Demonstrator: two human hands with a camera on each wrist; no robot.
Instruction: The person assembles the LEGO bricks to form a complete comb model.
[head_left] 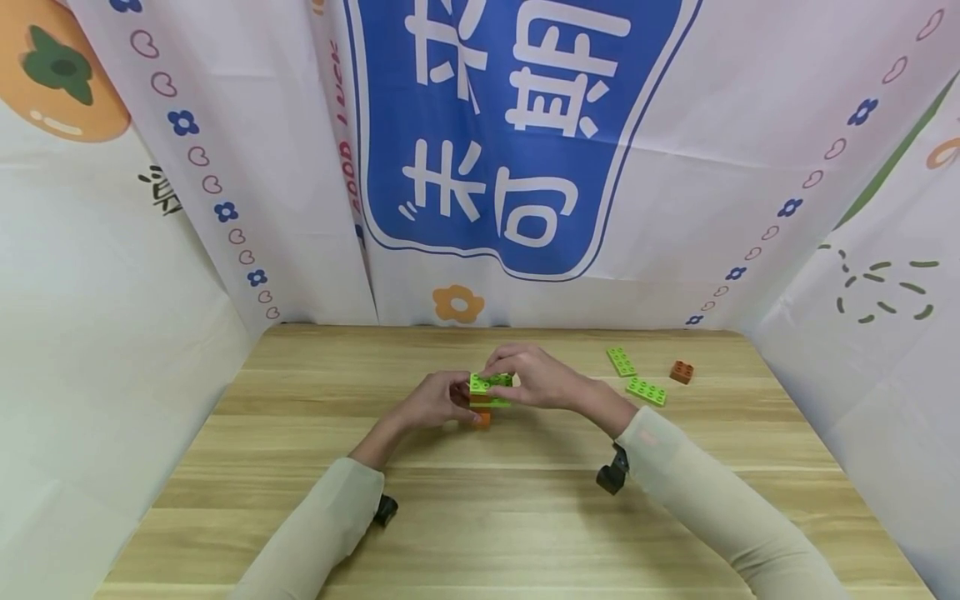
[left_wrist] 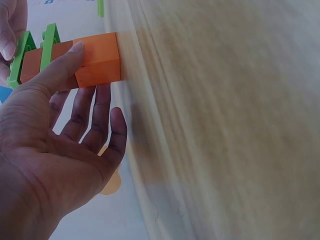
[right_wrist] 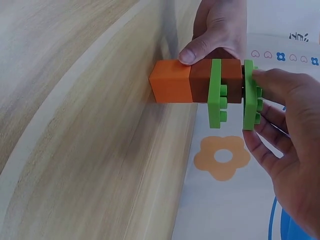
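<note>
A small tower of toy building bricks stands on the table. Its base is an orange block, followed upward by a brown brick, a green studded plate and another brown brick. At the top sits a second green plate, slightly tilted, with a thin dark gap along the brown brick's edge. My left hand grips the lower tower, its thumb across the orange block and fingers round the far side. My right hand pinches the top plate between thumb and fingers.
To the right, two loose green plates lie near each other, with a loose brown brick beyond them. A printed cloth hangs along the table's back edge. Black wrist cameras hang below the sleeves.
</note>
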